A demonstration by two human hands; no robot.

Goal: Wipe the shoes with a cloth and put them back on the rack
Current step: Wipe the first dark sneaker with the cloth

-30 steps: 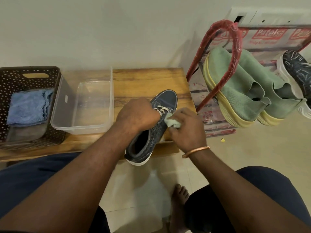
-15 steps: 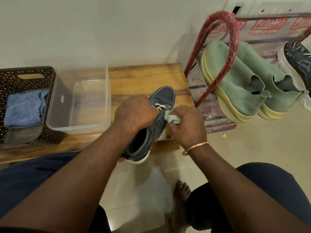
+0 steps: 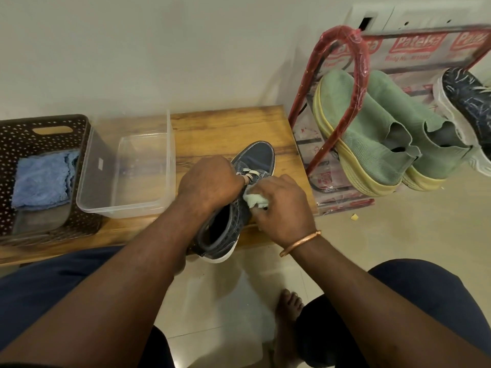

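Bench (image 3: 225, 123): wooden, running from 9 o'clock to the middle of the view; it carries everything being worked on.
Rack (image 3: 358, 62): red frame at 2 o'clock, just beside the bench's right end; a pair of green shoes (image 3: 366, 144) leans on it.
Basket (image 3: 24, 144): dark, at 9 o'clock on the bench, with a folded blue cloth (image 3: 42, 181) inside.
Clear tub (image 3: 119, 208): touching the basket's right side; it looks dry.
Dark blue shoe (image 3: 257, 155): on the bench's near edge at centre, long axis from heel at 7 o'clock to toe at 1 o'clock, heel overhanging the edge.
Left hand (image 3: 210, 179): fingers curled over the laced top, gripping the shoe steady.
Right hand (image 3: 281, 203): bunches the pale green cloth (image 3: 255, 200) and presses it on the shoe's right flank.
Step, as I judge it: wiping under way, return to the rack not yet begun.
Key relation: the rack lies at 2 o'clock from the shoe, on the right hand's side; the toe already points nearly that way.
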